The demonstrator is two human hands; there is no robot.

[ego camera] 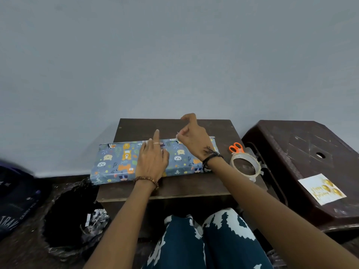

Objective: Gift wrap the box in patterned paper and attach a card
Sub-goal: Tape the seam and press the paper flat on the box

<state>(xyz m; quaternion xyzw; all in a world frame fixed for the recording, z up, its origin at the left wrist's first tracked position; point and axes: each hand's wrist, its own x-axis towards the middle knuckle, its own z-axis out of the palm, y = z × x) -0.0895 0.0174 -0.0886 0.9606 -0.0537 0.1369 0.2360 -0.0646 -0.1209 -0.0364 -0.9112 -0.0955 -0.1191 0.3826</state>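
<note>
A long flat box (pixel 116 162) wrapped in blue paper with animal prints lies across a small dark wooden table (pixel 194 189). My left hand (pixel 152 160) rests flat on the middle of the box, index finger stretched toward the far edge. Just right of it, my right hand (pixel 192 138) hovers above the box's far edge, thumb and fingers pinching what looks like a small clear piece of tape. A white "Happy Birthday" card (pixel 322 191) with gold balloons lies on a dark plastic stool (pixel 303 152) to the right.
A roll of clear tape (pixel 245 166) and orange-handled scissors (pixel 236 147) sit at the table's right edge. A black-lined bin (pixel 66 220) with paper scraps stands at lower left, beside a dark bag (pixel 13 200). A grey wall rises behind the table. My knees are under the table's front.
</note>
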